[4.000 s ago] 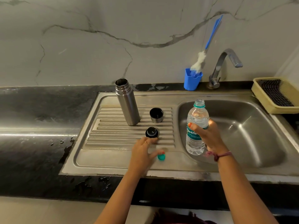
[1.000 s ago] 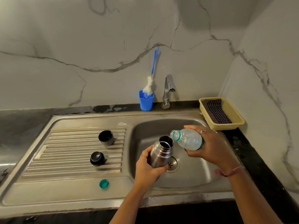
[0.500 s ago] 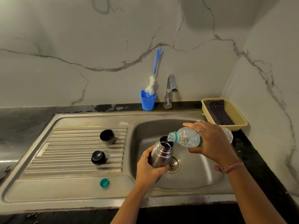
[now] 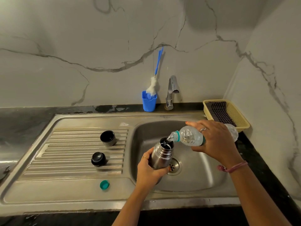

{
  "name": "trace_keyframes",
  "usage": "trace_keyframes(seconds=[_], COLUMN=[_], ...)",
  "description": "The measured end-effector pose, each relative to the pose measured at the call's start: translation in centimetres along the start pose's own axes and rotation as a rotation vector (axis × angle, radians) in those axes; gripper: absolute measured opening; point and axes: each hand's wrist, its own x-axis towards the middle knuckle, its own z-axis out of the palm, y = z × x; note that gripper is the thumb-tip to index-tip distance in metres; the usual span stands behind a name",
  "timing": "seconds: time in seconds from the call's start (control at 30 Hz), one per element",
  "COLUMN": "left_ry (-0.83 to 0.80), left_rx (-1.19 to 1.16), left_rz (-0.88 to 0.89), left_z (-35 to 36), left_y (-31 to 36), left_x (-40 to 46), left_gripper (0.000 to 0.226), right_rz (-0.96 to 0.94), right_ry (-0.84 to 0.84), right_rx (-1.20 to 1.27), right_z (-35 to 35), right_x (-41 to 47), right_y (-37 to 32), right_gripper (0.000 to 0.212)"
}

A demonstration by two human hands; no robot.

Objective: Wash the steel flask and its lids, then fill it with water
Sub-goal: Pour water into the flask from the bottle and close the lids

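- The left hand (image 4: 149, 171) wraps its fingers round the lower body of the cylindrical brushed-steel flask (image 4: 161, 154) and holds it over the steel sink basin (image 4: 203, 175), so any spill should fall into the sink and not onto the table.
- The flask leans slightly, its open mouth turned up and toward the right hand, which looks meant to meet the stream.
- The right hand (image 4: 215, 141) grips a clear plastic water bottle with a teal neck ring (image 4: 187, 136), tipped nearly level with its neck lowest; the neck sits just above the flask's mouth, and a thin stream of water runs into it.
- This is judged to be the filling step; how full the flask is cannot be seen.
- Left of the left hand, on the ribbed draining board (image 4: 73, 152), stand the two lids: a steel cup-shaped outer lid (image 4: 108, 138), open side up, farther away, and a black round stopper (image 4: 98, 159) nearer. Both are well apart from the flask, still off it.
- A small teal bottle cap (image 4: 104, 184) lies on the flat sink rim just left of the left wrist.
- Beyond both hands, at the wall, a blue-handled bottle brush (image 4: 154, 84) stands in a blue plastic holder (image 4: 149, 101) beside the chrome tap (image 4: 171, 90).
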Motion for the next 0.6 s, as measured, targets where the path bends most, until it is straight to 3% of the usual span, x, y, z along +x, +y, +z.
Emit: trace_keyframes(seconds=[0.6], left_ry=[-0.005], left_rx=[0.036], left_rz=[-0.001], left_z=[0.23], left_y=[-0.68], left_x=[0.22], left_gripper=[0.079], right_rz=[-0.001], right_ry=[0.017], right_rx=[0.003], right_z=[-0.38], right_x=[-0.09], right_y=[0.68], right_gripper=[0.094])
